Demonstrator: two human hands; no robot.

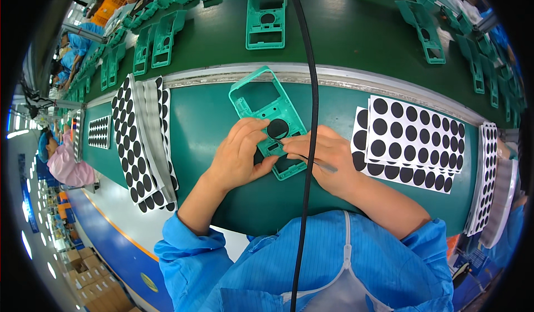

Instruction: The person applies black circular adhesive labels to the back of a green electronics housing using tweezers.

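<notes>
Two bare hands are meeting over a green plastic housing lying on the green work mat. The left hand is curling around the housing's lower left edge, thumb pressing its face beside a black round pad. The right hand is pinching tweezers, tips touching the housing. Sheets of black round pads are lying to the right, more sheets to the left, and further housings are resting on the conveyor belt beyond.
</notes>
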